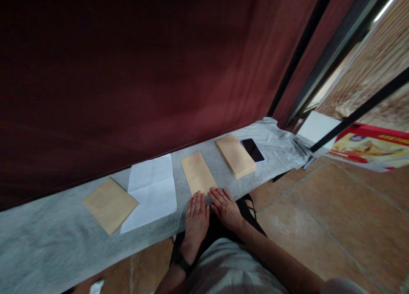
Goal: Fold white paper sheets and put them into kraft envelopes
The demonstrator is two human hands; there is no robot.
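A single brown envelope [197, 172] lies flat in front of me on the grey cloth, red print at its far end. My left hand [197, 215] rests at its near edge with the fingers stretched out flat. Beside it, my right hand [225, 206] lies likewise, fingertips at the envelope's near right corner. Neither hand grips anything. To the left is a creased white sheet of paper [155, 196], its left part lying beside or under another brown envelope [110, 204]. A stack of brown envelopes [236, 153] sits to the right.
A dark-screened phone [253, 150] lies right of the stack. The narrow table, covered by grey cloth [47, 238], runs along a dark red curtain [143, 93]. Black poles stand at the right end, near a red and yellow box [373, 147] on the tiled floor [313, 226].
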